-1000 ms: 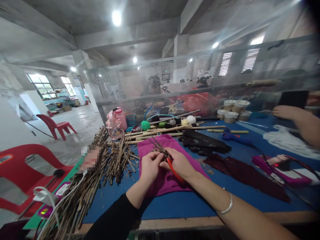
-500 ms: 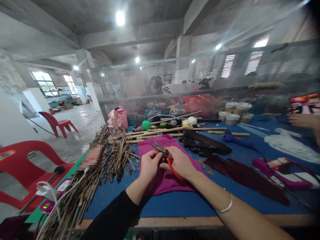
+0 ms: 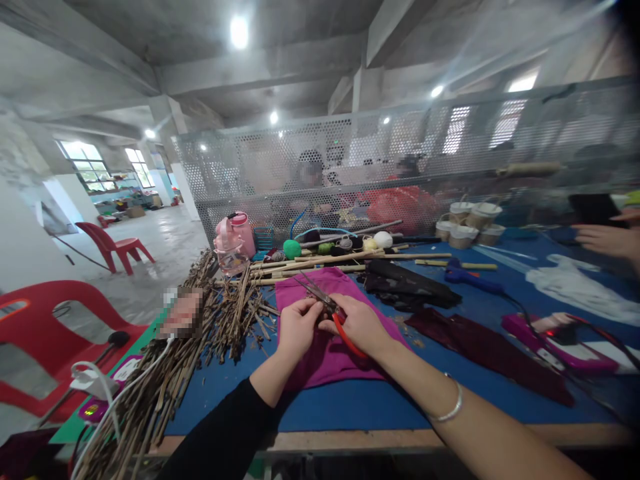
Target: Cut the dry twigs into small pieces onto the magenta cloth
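Note:
My right hand [image 3: 356,325] is closed around the red-handled scissors [image 3: 345,335], whose blades point away to the upper left. Close beside it, the fingers of my left hand [image 3: 300,328] pinch something small and brownish near the blades, too small and covered to name. Both hands are over a magenta cloth [image 3: 320,370] spread on the blue table top [image 3: 350,407]. Brown crumbs lie around the fingertips.
Dry twigs [image 3: 235,313] are heaped at left. Behind the cloth are bamboo sticks [image 3: 425,256] and yarn balls [image 3: 293,249]. Dark cloths [image 3: 490,353], a blue glue gun [image 3: 473,277] and a purple power strip [image 3: 560,347] lie right. Another person's hand [image 3: 607,239] holds a dark phone.
The scissor blades, spread apart before, are now nearly together. My hands have stayed almost in place. At the far right, the other person's phone has turned, and its bright screen no longer shows.

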The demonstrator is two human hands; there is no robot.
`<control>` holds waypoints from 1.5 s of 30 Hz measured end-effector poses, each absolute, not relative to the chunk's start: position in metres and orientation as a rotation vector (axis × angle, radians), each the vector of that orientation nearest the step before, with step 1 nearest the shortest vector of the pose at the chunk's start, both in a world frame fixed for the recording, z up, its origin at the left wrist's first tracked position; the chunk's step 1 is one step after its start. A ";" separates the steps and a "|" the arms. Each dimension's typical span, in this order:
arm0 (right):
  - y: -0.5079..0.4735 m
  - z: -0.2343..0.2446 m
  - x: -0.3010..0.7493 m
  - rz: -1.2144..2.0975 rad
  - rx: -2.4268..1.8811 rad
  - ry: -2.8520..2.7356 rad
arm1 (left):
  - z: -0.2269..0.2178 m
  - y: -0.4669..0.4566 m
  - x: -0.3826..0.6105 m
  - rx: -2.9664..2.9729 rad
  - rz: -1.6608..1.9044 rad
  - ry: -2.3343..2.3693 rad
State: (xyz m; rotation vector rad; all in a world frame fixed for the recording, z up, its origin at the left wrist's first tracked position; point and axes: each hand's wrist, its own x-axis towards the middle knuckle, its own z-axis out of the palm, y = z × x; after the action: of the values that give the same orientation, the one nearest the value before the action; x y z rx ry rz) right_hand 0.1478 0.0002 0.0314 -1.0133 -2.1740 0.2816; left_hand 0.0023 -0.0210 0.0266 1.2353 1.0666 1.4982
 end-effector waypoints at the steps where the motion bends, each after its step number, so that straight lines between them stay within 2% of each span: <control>1: 0.000 0.031 0.148 0.300 -1.021 -2.174 | 0.026 -0.021 0.002 1.228 1.497 1.059; 7: -0.001 0.032 0.148 0.375 -1.078 -2.196 | 0.023 -0.017 0.001 1.225 1.493 1.064; 14: 0.000 0.032 0.146 0.198 -1.045 -2.233 | 0.021 -0.016 0.000 1.297 1.505 1.133; 24: 0.004 0.022 0.144 0.288 -1.012 -2.154 | 0.024 -0.018 0.002 1.303 1.489 1.088; 34: 0.005 0.022 0.142 0.122 -1.019 -2.152 | 0.019 -0.018 0.002 1.385 1.460 1.124; 45: 0.001 0.026 0.147 0.298 -1.008 -2.166 | 0.025 -0.022 0.002 1.383 1.460 1.100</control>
State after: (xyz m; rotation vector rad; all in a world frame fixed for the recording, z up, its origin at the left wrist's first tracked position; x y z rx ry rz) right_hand 0.1471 0.0009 0.0263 -1.0079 -2.1659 0.2981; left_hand 0.0022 -0.0219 0.0254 1.3831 1.0999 1.4603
